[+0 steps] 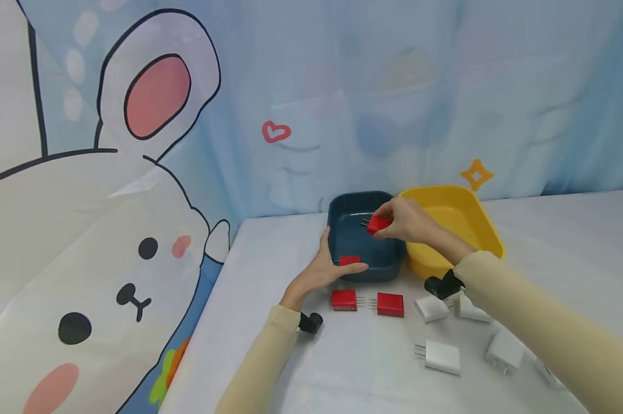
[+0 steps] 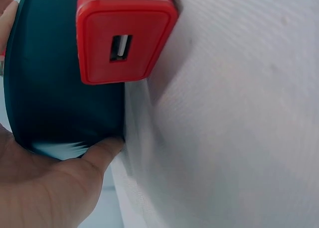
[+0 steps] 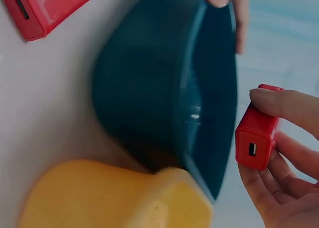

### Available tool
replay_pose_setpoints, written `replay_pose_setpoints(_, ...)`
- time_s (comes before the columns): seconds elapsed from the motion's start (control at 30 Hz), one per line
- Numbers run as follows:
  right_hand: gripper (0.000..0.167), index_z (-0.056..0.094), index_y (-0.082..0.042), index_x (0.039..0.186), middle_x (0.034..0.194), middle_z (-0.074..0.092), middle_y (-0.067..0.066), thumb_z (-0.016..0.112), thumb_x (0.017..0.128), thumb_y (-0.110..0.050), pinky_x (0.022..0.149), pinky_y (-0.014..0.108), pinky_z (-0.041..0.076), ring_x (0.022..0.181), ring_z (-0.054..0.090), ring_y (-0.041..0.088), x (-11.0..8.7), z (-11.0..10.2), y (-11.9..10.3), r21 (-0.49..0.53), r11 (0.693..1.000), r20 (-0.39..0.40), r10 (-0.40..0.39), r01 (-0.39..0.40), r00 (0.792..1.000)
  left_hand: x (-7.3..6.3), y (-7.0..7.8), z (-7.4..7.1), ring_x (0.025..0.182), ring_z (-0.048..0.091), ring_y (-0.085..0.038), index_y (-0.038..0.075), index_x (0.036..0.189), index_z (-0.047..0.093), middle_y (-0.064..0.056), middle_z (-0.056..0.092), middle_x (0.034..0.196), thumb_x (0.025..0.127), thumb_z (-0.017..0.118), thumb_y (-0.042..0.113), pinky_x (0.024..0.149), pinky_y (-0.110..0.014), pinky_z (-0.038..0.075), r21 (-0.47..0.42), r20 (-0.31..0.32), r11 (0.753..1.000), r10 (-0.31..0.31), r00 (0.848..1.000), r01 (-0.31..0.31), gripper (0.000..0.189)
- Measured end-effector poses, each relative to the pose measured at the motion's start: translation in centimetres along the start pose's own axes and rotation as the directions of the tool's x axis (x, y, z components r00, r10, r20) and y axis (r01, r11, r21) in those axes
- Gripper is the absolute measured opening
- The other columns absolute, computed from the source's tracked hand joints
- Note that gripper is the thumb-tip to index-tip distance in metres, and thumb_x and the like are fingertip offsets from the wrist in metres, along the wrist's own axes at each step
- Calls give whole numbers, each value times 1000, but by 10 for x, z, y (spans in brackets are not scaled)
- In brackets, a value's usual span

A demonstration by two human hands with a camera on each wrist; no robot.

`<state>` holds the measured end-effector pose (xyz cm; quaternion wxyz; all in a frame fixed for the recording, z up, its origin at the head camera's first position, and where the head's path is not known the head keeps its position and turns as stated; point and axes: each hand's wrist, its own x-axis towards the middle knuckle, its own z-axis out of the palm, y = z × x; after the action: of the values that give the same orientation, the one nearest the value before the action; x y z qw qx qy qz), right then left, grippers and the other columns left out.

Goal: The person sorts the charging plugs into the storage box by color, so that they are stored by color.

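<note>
My right hand (image 1: pixel 406 221) pinches a red USB wall charger (image 3: pixel 255 131) between thumb and fingers, over the dark teal bin (image 1: pixel 363 201). The charger's metal prongs point left in the head view, and its USB port faces the right wrist camera. Spread at the bin's near left corner, my left hand (image 1: pixel 324 270) rests with straight fingers along the left side and its thumb across the front rim. Just behind that thumb, another red charger (image 1: pixel 350 260) shows inside the bin. In front of the bin, two more red chargers lie on the cloth, a left one (image 1: pixel 344 300) and a right one (image 1: pixel 390 305), prongs facing each other.
A yellow bin (image 1: pixel 453 210) stands right beside the teal one, partly behind my right forearm. Several white chargers (image 1: pixel 442 357) lie on the white cloth (image 1: pixel 342 368) at the front right. A printed curtain (image 1: pixel 342 115) hangs behind the bins.
</note>
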<state>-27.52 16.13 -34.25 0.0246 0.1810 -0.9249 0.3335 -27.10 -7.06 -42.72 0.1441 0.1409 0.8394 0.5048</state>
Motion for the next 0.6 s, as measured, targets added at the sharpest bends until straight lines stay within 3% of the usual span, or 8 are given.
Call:
replay_pose_setpoints(0.23, 38, 71, 13, 114, 99, 72, 23, 87, 83, -1, 80, 43, 63, 86, 65, 32, -3, 14, 18, -52, 998, 62, 26, -23, 998, 4, 8, 9, 154, 24, -30, 23, 168, -9, -8, 18, 171, 89, 78, 50, 120, -59, 34, 20, 31, 1000, -9, 999, 8, 120)
replay_pose_setpoints(0.43, 34, 72, 12, 109, 90, 69, 14, 87, 82, 1, 80, 41, 62, 83, 62, 27, -6, 34, 20, -213, 975, 138, -32, 61, 990, 3, 7, 6, 154, 23, -29, 23, 168, -8, -7, 17, 172, 89, 79, 47, 121, -59, 32, 20, 9, 1000, -13, 1000, 13, 120)
replay_pose_setpoints(0.6, 25, 73, 10, 104, 85, 68, 11, 84, 82, 6, 77, 39, 62, 79, 61, 25, -2, 43, 20, -244, 966, 188, -38, 85, 981, 1, 6, 2, 154, 22, -30, 23, 168, -8, -7, 16, 172, 89, 79, 47, 121, -59, 31, 12, 7, 1000, -9, 1000, 8, 120)
